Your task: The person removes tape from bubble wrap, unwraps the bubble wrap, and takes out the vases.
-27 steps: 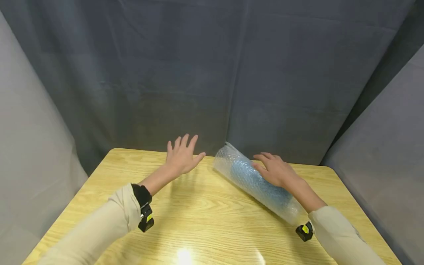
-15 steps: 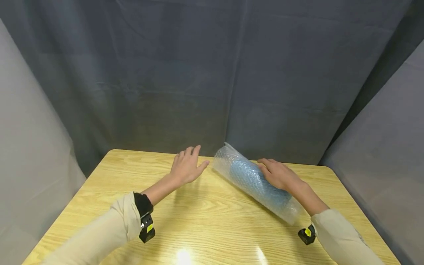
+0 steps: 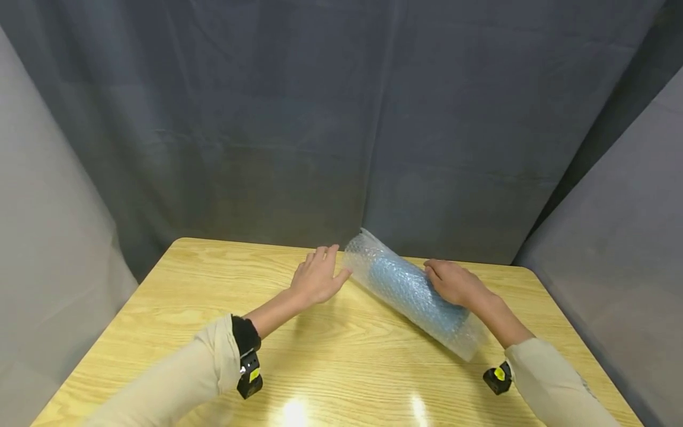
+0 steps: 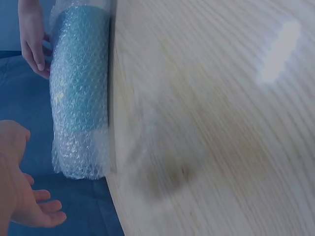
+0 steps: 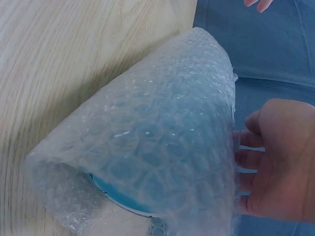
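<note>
A cylinder wrapped in clear bubble wrap lies at a slant on the table, a blue round-ended thing showing inside it. Its near end gapes loosely in the right wrist view. My right hand is along the cylinder's far side, fingers extended behind the wrap's edge, their tips partly hidden; the right wrist view shows this hand right at the plastic. Beside the cylinder's far left end is my left hand, fingers spread and holding nothing. In the left wrist view that hand appears apart from the wrap.
The light wooden table has rounded far corners. Behind it hangs a dark grey curtain, with pale cloth panels on both sides. A strap with a small black camera sits on the left wrist.
My left hand has come down and moved right, toward the cylinder's far left end. My right hand has lowered slightly along the far side. The wrapped cylinder stays in place.
</note>
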The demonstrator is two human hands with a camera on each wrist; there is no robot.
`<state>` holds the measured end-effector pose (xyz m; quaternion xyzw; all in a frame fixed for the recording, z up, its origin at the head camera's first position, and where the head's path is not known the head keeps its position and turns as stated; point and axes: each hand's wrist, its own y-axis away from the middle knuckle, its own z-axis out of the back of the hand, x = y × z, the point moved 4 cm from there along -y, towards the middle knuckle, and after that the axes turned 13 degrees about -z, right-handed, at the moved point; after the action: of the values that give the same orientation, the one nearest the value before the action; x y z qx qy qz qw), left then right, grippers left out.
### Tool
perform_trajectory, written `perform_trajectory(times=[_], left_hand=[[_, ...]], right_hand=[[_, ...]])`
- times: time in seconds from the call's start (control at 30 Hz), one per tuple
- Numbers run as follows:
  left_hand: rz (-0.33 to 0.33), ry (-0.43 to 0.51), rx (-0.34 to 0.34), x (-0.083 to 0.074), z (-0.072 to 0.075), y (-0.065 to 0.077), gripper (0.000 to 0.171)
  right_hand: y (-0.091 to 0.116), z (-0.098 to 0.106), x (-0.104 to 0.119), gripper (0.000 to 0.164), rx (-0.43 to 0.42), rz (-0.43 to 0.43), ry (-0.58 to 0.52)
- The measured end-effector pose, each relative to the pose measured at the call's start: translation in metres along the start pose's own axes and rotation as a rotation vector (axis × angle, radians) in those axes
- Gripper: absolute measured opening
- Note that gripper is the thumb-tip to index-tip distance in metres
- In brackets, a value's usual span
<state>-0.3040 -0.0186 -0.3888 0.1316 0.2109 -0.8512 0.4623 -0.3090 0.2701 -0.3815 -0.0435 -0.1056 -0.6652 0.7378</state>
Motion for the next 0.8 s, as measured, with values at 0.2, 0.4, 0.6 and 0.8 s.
perform_trajectory(times=[0.2, 0.4, 0.6, 0.8], left_hand=[[0.003, 0.064, 0.0, -0.005, -0.011, 0.002, 0.067], [0.017, 0.141, 0.007, -0.01, -0.024, 0.005, 0.067], [0.027, 0.227, -0.014, -0.016, -0.036, 0.005, 0.066], [0.028, 0.338, -0.03, -0.026, -0.044, 0.004, 0.063]], right_hand=[[0.0, 0.0, -0.005, 0.041, -0.008, -0.004, -0.009], [-0.002, 0.0, -0.008, 0.039, -0.005, 0.007, -0.054], [-0.003, -0.002, -0.008, 0.035, 0.026, 0.024, -0.09], [-0.005, -0.006, -0.011, 0.036, 0.073, 0.017, -0.128]])
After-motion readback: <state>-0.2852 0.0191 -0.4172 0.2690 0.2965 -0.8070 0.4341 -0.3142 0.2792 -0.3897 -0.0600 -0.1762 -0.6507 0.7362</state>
